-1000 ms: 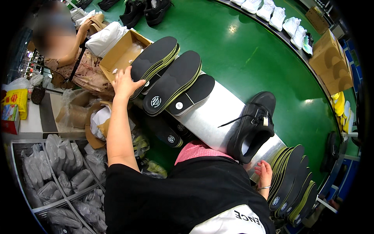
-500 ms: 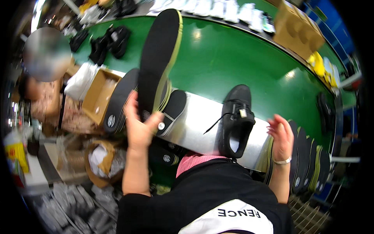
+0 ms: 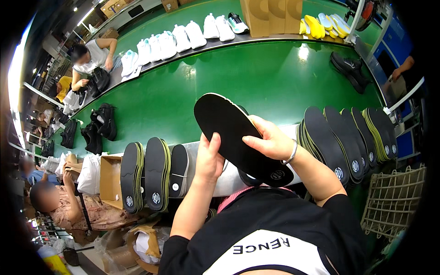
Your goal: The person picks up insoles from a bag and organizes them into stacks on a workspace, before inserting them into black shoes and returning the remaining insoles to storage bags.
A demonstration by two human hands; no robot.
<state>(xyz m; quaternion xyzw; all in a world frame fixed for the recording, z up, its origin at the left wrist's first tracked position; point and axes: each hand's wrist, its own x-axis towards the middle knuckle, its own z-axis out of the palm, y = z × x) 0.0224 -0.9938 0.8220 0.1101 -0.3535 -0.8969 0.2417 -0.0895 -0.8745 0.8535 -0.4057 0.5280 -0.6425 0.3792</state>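
Note:
Both my hands hold a black insole (image 3: pixel 229 126) in front of me, its toe end tilted up to the far left and its heel, with a round pale mark, toward my body. My left hand (image 3: pixel 211 158) grips its left edge, thumb on top. From the right, my right hand (image 3: pixel 270 140) closes on the opposite edge, its thumb lying across the black face. Beneath the insole, the black shoe is almost wholly hidden on the silver metal strip (image 3: pixel 233 176). Insole stacks (image 3: pixel 156 169) stand to the left, and more black insoles (image 3: pixel 323 142) to the right.
An open cardboard box (image 3: pixel 111 178) sits left of the stacks. Black shoes (image 3: pixel 105 121) and one black shoe (image 3: pixel 350 71) rest on the green surface (image 3: pixel 183 87). White shoes (image 3: pixel 181 39) line the far ledge. A wire basket (image 3: pixel 394 199) is at right. Co-workers sit at left.
The insole has come from the upper left to the middle, over the shoe, and tilted the other way. My right hand, free before, now grips it too. The view has shifted.

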